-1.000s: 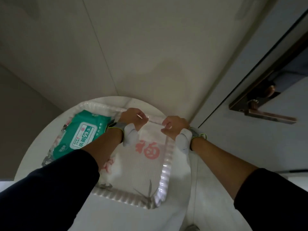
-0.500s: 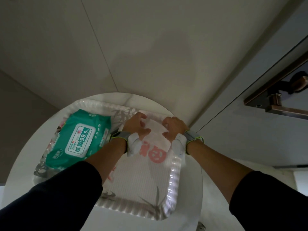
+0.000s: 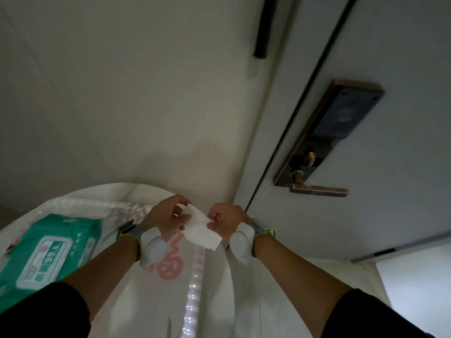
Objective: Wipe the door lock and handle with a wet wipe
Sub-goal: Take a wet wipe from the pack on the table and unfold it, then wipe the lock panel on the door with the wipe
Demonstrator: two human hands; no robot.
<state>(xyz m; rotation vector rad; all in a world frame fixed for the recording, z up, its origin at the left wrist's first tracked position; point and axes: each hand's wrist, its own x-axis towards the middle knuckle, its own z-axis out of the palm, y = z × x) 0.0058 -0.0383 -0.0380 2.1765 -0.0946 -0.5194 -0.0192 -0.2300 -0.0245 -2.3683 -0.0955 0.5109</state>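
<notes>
A white wet wipe [image 3: 200, 227] is stretched between both hands above the tray. My left hand [image 3: 168, 217] pinches its upper left end and my right hand [image 3: 225, 219] pinches its right edge. The door lock [image 3: 339, 125], a long dark plate with a copper rim, is on the grey door at the upper right. Its copper lever handle [image 3: 319, 190] sticks out to the right at the plate's lower end, well above and right of my hands.
A green wet wipe pack [image 3: 46, 250] lies at the left of a white patterned tray [image 3: 192, 286] on a round white table [image 3: 246, 289]. A beige wall fills the upper left, and a dark bar [image 3: 264, 25] hangs near the door frame.
Both hands have risen from the tray with the wipe held between them. The view has tilted up, so the whole lock plate and handle now show.
</notes>
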